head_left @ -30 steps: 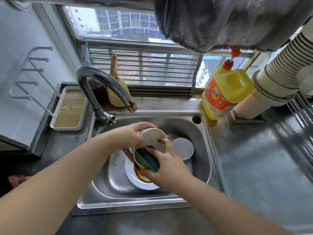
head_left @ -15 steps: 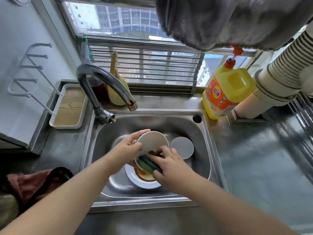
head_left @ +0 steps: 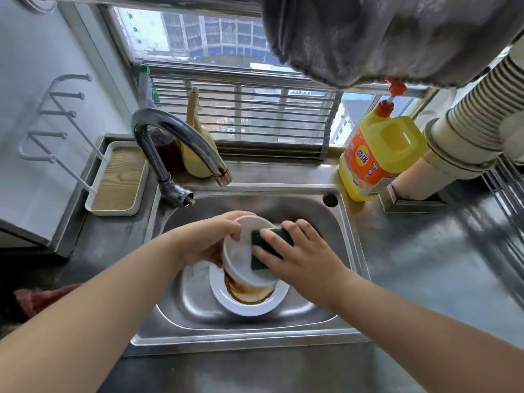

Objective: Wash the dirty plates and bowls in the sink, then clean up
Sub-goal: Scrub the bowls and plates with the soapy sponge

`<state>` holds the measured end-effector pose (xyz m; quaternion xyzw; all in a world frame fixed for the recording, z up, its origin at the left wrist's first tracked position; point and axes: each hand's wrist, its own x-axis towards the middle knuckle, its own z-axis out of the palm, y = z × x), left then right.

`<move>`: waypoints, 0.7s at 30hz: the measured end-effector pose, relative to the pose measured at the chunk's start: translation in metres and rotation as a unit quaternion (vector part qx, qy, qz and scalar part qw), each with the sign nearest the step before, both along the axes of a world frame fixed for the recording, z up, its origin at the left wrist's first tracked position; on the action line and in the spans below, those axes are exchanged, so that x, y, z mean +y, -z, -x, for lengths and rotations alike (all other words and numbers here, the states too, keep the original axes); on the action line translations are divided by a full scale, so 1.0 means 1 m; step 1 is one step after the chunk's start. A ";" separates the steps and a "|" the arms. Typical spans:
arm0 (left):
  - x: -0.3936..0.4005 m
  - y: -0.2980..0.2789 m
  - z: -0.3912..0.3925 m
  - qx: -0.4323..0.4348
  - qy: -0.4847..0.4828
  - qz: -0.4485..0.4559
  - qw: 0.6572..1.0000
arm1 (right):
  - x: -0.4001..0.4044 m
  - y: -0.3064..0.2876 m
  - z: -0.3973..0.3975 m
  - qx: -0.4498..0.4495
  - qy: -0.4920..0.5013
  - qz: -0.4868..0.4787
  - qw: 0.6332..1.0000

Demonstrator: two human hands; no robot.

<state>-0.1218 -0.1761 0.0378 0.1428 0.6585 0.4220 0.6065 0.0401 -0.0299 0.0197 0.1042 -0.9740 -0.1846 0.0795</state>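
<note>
above basin: faucet arches over back-left of sink | basin floor: stained plate fills middle, bare steel left of it | back-right rim: detergent bottle | overhead: grey cloth hangs low | right counter: bare steel

Over the steel sink, the left hand grips a white bowl by its rim, tilted. The right hand presses a green sponge against it. Below lies a sauce-stained white plate; a yellow detergent bottle stands behind.
</note>
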 end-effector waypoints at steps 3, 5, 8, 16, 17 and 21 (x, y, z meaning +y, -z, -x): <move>0.003 0.011 -0.022 -0.008 -0.166 -0.033 0.986 | -0.018 0.009 0.000 -0.032 0.153 0.080 0.984; 0.007 0.019 -0.044 -0.006 -0.252 -0.068 0.965 | -0.035 0.009 0.005 -0.074 0.256 0.150 0.952; 0.008 0.026 -0.063 0.041 -0.300 -0.088 0.949 | -0.055 0.000 0.012 -0.120 0.321 0.303 0.889; -0.015 0.007 -0.020 0.049 -0.025 -0.012 0.998 | 0.009 0.001 0.005 -0.114 -0.075 0.067 0.988; -0.010 0.002 -0.019 0.046 0.005 -0.003 0.999 | 0.018 -0.005 0.017 -0.106 -0.138 -0.012 0.985; -0.001 -0.007 -0.014 0.055 0.042 -0.002 0.998 | 0.025 -0.014 0.034 -0.077 -0.168 -0.049 0.982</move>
